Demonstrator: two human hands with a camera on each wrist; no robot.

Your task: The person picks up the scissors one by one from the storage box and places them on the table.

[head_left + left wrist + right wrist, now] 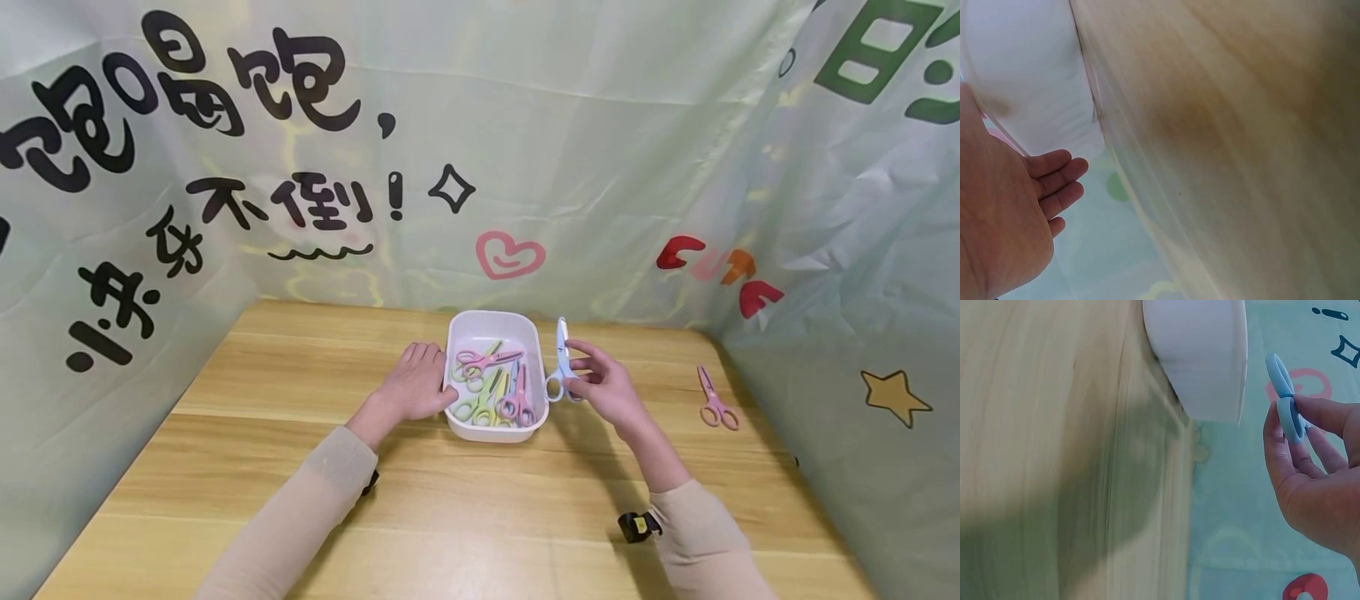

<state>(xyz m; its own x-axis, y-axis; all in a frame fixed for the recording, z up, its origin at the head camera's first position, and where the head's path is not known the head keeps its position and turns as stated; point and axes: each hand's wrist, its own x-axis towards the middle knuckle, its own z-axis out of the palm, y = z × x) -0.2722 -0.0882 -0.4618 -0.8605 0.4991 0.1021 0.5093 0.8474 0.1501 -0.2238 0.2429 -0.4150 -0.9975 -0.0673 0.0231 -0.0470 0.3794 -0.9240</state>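
Observation:
A white plastic bin (498,434) on the table holds several children's scissors in pink, green, yellow and blue. My left hand (417,383) is at the bin's left side, its thumb over the rim; in the left wrist view the left hand's fingers (1060,181) extend nearly straight beside the bin wall. Just right of the bin, my right hand (609,390) pinches light blue scissors (561,367) between thumb and fingers, blades pointing up. In the right wrist view the blue scissors' handle loops (1290,419) show at the fingertips, raised above the table, while the blades are mostly hidden.
Pink scissors (717,404) lie by themselves on the wooden table (480,525) toward its right edge. A printed cloth (615,167) hangs behind the table and along both sides.

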